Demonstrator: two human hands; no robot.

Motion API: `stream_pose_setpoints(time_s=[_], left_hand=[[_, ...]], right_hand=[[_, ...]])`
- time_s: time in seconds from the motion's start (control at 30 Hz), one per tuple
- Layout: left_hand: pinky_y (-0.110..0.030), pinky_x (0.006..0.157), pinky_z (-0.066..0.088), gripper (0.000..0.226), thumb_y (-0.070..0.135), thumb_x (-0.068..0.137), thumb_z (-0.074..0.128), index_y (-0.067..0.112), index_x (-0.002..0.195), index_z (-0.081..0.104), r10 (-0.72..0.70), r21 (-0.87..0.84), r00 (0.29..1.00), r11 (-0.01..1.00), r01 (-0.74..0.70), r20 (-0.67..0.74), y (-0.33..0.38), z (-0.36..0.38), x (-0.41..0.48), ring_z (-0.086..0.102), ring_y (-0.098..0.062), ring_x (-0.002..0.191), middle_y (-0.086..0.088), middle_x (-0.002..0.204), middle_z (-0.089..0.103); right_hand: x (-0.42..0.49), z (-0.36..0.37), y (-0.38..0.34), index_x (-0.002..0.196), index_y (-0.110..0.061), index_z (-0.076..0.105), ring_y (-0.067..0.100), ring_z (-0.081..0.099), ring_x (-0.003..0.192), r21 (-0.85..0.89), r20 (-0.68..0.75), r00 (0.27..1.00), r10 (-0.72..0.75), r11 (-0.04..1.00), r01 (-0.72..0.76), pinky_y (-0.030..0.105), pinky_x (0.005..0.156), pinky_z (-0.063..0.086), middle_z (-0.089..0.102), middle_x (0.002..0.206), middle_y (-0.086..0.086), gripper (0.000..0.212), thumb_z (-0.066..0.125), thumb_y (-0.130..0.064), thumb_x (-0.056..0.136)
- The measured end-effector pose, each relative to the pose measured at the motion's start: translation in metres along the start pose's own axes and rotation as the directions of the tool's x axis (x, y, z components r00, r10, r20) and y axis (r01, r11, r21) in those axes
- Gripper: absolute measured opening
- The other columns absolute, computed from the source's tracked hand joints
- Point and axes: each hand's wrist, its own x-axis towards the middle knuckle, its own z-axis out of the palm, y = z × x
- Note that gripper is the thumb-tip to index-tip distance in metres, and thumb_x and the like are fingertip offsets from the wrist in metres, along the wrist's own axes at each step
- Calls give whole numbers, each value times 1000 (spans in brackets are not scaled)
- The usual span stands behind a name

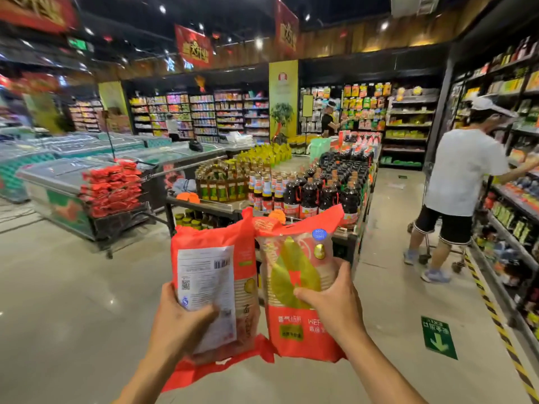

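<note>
Left hand (180, 322) grips label-side red pack (215, 275) | right hand (335, 304) grips leaf-print red pack (294, 287) | ahead: bottle display (306, 193); shopper (463, 170) right, at shelves (513, 205) | glossy floor (73, 301), supermarket.

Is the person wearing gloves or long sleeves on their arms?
No. The left hand and the right hand are bare: no gloves, rings or watch show. The left forearm and right forearm are bare too; no sleeve shows.
</note>
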Motion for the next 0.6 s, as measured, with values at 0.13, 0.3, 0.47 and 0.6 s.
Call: stream_pose_setpoints(time_s=[0.13,0.3,0.47,0.6], left_hand=[[-26,63,48,79,26,39,76,15,113,50,11,-39,999,999,-13,-52,15,-33,13,66,-15,83,-5,100,68],[-37,68,58,96,37,30,79,9,118,53,3,-30,989,1000,-7,-145,17,-58,42,73,-24,87,-9,102,72],[-41,71,61,90,39,30,78,17,114,54,-6,-21,964,1000,0,-265,22,-70,71,74,-22,87,-6,102,73],[-34,67,58,77,21,43,80,14,115,52,-20,2,919,1000,23,-394,23,-81,110,73,-22,87,-8,104,72]], right_hand=[[12,30,-26,115,-42,37,15,63,95,28,30,997,-68,997,67,41,82,54,60,106,-17,83,80,-53,45],[43,70,-46,120,-38,40,12,62,95,87,121,985,-126,989,116,38,78,53,59,107,-16,81,92,-40,59],[81,117,-63,119,-42,38,16,64,98,132,208,961,-184,978,159,45,85,56,62,110,-15,85,84,-52,49],[126,171,-85,122,-38,40,16,62,100,206,323,914,-247,961,187,42,83,53,61,112,-12,82,92,-41,58]])
